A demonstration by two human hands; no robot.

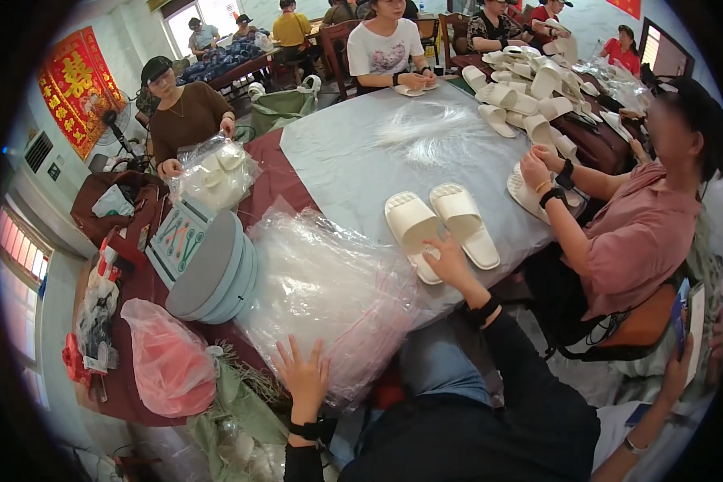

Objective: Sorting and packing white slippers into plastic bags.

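The left slipper point(410, 221) of a cream pair lies under the right hand point(450, 261), whose fingers are parted over it; whether they grip cannot be told. The right slipper point(466, 215) sits just beside, past the fingertips. The left hand point(304, 377) spreads flat at the near end of the clear plastic bags point(329, 281). The pair lies near the bench's point(341, 173) near edge; beyond it, open sheet stretches toward the slipper heap point(530, 84).
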